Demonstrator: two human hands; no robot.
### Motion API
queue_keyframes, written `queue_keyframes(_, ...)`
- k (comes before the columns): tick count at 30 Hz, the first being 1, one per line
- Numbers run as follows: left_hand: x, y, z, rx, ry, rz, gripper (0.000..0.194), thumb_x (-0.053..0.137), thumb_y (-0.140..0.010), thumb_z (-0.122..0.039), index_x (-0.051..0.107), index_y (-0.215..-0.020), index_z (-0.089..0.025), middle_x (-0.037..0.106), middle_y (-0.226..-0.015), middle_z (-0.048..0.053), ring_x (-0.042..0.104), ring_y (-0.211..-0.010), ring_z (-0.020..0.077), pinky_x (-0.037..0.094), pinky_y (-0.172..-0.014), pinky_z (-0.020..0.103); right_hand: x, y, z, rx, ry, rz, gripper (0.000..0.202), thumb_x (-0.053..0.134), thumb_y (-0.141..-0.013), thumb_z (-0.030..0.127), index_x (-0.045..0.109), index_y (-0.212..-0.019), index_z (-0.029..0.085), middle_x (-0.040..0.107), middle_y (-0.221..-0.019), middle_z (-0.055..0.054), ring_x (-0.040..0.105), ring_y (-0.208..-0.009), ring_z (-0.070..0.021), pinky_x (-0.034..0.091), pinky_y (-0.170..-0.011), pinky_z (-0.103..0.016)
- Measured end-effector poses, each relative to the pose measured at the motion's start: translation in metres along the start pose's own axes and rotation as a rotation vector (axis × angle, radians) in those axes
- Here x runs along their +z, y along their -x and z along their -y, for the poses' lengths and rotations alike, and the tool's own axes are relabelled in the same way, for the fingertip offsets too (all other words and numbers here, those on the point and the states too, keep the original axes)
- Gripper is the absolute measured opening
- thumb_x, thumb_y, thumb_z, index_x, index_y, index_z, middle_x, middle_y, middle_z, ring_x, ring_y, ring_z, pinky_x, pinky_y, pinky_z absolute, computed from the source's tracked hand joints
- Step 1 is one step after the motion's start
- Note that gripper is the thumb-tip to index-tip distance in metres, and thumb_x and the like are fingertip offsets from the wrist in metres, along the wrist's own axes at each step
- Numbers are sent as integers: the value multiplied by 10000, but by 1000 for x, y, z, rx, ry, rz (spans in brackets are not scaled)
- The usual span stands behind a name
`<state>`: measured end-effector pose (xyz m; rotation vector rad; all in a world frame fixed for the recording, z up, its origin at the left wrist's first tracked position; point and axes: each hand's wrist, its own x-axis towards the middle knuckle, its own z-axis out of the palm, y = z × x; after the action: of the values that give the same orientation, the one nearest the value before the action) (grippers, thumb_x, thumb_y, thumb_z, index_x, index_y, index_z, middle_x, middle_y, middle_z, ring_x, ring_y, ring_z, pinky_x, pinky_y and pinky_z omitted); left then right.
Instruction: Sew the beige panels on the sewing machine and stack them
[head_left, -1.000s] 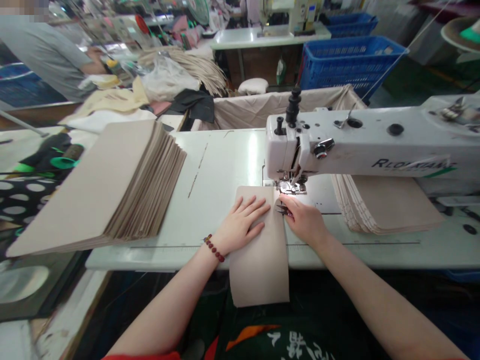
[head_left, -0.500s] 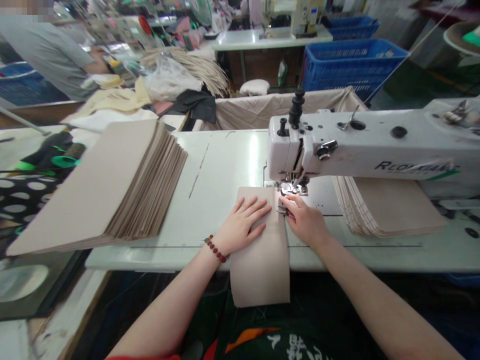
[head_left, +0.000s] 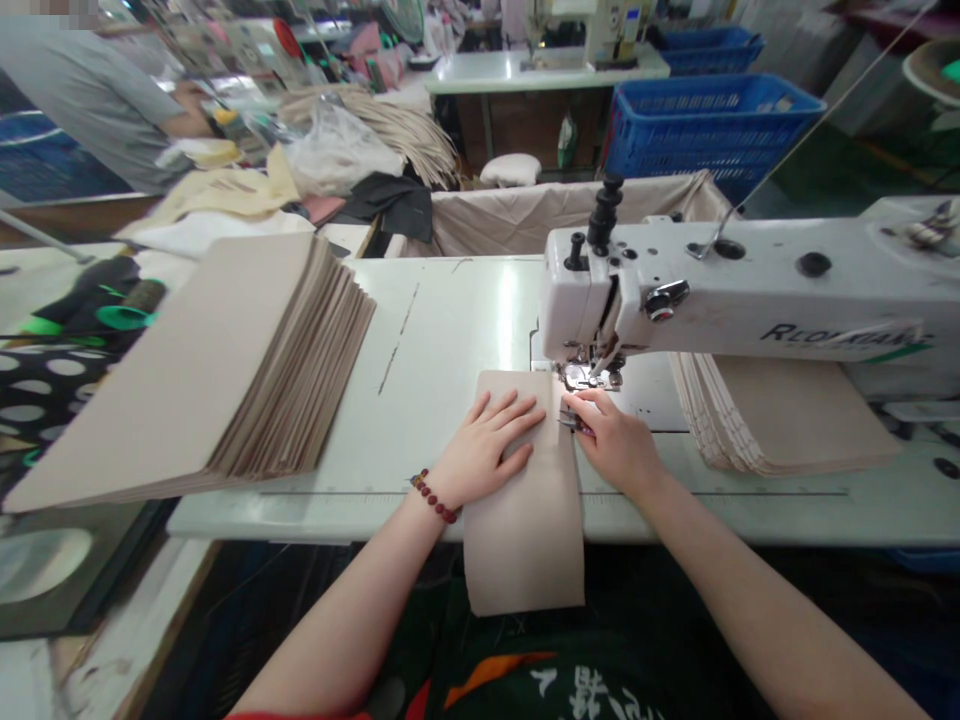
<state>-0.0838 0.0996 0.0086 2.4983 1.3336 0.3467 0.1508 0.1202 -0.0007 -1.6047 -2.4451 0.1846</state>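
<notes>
A beige fabric panel (head_left: 525, 560) lies lengthwise on the sewing table, its near end hanging over the front edge. My left hand (head_left: 491, 445) rests flat on the panel, fingers spread. Just right of it, my right hand (head_left: 611, 435) is closed around small thread snips (head_left: 568, 418), whose metal tips point left over the panel's right edge. Its thumb and index finger touch that edge, close to the presser foot (head_left: 589, 377) of the white sewing machine (head_left: 720, 290). The handle of the snips is mostly hidden in my palm.
A tall stack of beige panels (head_left: 172, 350) stands on the left. Under the machine arm lie several stitched panels (head_left: 795, 410). Behind the table are a cloth-lined bin (head_left: 495, 225) and blue crates (head_left: 712, 120). A person in a grey shirt (head_left: 82, 100) works at the far left.
The view has shifted slightly, so the machine appears a little further right. Both hands and the panel keep nearly the same places relative to each other.
</notes>
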Motion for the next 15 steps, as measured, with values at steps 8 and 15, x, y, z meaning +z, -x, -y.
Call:
queue_keyframes(8,1,1,1,-50,27,-25,459,445,-1004,-360,419,-1462,-343,385,-1544,-6,239,-1472,248,10,-1208,553,0,0,1,8,37,2,531,466,-905,217,448,-1430,295,558,-1365,-44,662,-916,-220,502,-661,-301)
queue_keyframes(15,2,3,3,-66,40,-35,418,455,-1003,-380,475,-1419,-354,406,-1530,-21,240,-1471,251,-19,-1200,577,3,0,-1,0,12,-18,527,474,-895,201,471,-1413,301,566,-1356,-26,660,-917,-219,509,-675,-310)
